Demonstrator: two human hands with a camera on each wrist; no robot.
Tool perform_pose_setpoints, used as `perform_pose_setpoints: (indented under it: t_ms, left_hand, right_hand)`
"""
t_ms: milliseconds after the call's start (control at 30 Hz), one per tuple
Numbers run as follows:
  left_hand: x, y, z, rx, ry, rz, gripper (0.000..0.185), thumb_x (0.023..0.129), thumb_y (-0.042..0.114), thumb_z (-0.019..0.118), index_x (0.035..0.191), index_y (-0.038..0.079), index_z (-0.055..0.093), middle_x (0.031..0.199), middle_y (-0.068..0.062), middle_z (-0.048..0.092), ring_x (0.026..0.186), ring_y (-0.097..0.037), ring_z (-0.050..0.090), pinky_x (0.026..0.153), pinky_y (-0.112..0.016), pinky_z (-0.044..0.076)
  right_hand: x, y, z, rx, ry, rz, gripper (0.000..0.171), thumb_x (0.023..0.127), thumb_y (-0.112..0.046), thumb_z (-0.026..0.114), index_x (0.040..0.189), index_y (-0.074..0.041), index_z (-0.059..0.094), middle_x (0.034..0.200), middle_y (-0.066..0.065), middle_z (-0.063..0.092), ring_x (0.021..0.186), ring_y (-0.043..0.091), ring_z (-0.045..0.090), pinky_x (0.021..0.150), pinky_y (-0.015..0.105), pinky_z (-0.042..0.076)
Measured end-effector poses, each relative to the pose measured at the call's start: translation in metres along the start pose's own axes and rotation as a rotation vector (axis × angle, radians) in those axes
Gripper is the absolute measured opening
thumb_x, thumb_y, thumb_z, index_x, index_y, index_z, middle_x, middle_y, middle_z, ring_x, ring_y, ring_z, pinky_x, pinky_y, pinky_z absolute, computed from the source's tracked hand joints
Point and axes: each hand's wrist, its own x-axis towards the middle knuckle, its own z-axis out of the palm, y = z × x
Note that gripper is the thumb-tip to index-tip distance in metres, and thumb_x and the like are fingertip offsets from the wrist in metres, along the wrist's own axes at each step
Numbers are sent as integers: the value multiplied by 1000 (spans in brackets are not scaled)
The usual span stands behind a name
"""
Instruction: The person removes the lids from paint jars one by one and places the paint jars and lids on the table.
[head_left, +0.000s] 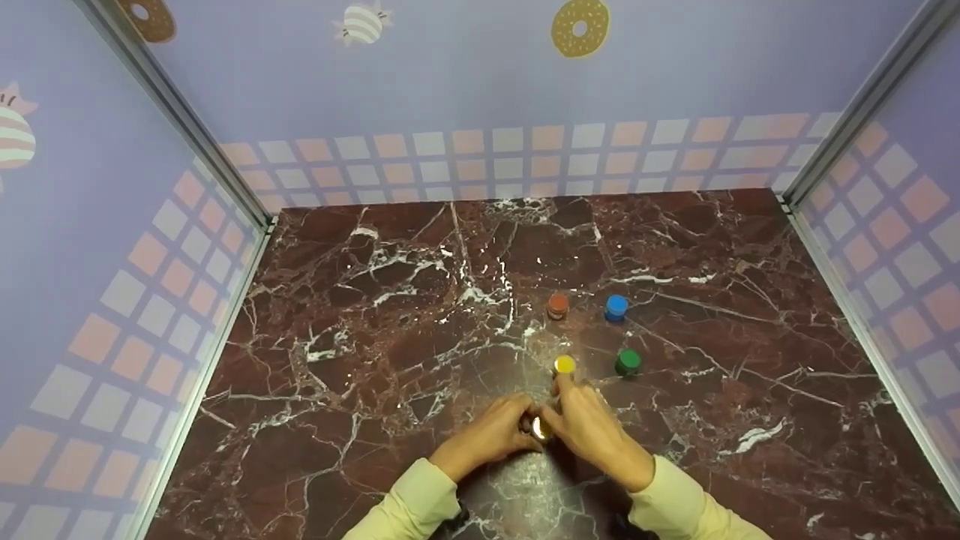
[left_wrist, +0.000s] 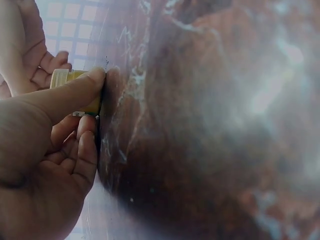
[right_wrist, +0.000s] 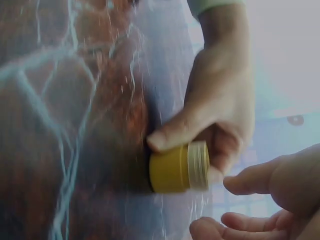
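Left hand [head_left: 491, 429] has a small squat yellow cylindrical jar [right_wrist: 170, 171], prob. plastic, pinched btwn thumb & fingers, low on the body. Jar's upright, base at the tabletop, nr the front, btwn both hands. Its pale ridged neck [right_wrist: 198, 165] is bare above the grip & looks uncapped, tho contents can't be made out.

Right hand [head_left: 592, 424] is just beside the neck, thumb & fingers apart w/ nothing visible btwn them; one finger reaches a flat round yellow disc, prob. a cap [head_left: 565, 365]. Can't tell if it's touching.

Handling: jar prob. light, stiff-walled, not esp. fragile; smooth sides may slip if fingers get wet. Best hold = thumb vs. fingers round the lower body, kept level in case it's full; the ridges shd give good purchase for twisting. Disc: take by its edge.

Further out: a short orange-red lidded pot [head_left: 557, 306] behind the disc, a bright blue lidded pot [head_left: 616, 308] to its right, & a dark green lidded pot [head_left: 628, 363] nearer, right of the disc. All well apart from the jar; only the right hand & disc crowd it. Under all: glossy red-brown marble-look tabletop [head_left: 375, 337] w/ white veins; lilac patterned walls [head_left: 480, 82] round it.
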Motion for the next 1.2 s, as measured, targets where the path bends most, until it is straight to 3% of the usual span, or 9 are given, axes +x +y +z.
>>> perform_pose_setpoints:
  t_ms: [133,333,500,667,767,933,1200]
  left_hand:
    - [-1,1,0,39,0,2,33,78,20,89,96,8,64,89,7,59,83,-6,53,78,-23,50]
    - [-3,3,2,93,23,52,28,83,19,86,95,6,64,85,4,56,78,-7,51,74,-24,48]
    - [-5,5,3,120,19,37,30,83,25,86,93,10,61,84,7,54,80,-8,51,75,-25,48]
    - [-4,5,4,125,11,35,31,83,23,86,94,10,60,86,5,55,82,-11,53,77,-28,48]
    - [-3,5,3,112,13,34,34,82,23,87,101,8,64,93,2,62,87,-10,57,79,-26,50]
    - [-2,4,2,100,4,14,48,80,22,89,120,6,66,116,-3,70,109,-17,65,98,-29,50]
    - [-1,0,2,74,4,29,52,83,24,86,126,3,64,122,-6,69,116,-21,64,104,-30,48]
  right_hand:
    - [-10,-10,5,-58,-47,-29,30,89,-19,81,91,-4,56,69,3,54,55,16,51,46,29,42]
    - [-20,-19,13,-231,22,-143,36,83,-20,85,86,-4,53,74,10,56,58,32,62,48,42,50]
    - [-22,-21,15,-274,35,-197,32,83,-15,83,83,-3,54,74,11,56,60,35,64,51,45,52]
    - [-21,-16,10,-210,-50,-274,24,83,-7,82,90,-3,60,84,7,55,68,30,63,57,41,54]
    - [-18,-11,5,-171,-124,-347,21,83,-5,81,92,-4,62,88,5,56,75,25,63,62,38,54]
    - [-11,-3,-1,-138,-255,-435,15,89,-7,76,94,-7,63,97,6,60,80,21,63,69,36,55]
    - [-3,0,-8,-170,-323,-546,14,88,0,73,94,-6,62,100,9,61,88,21,63,77,34,57]
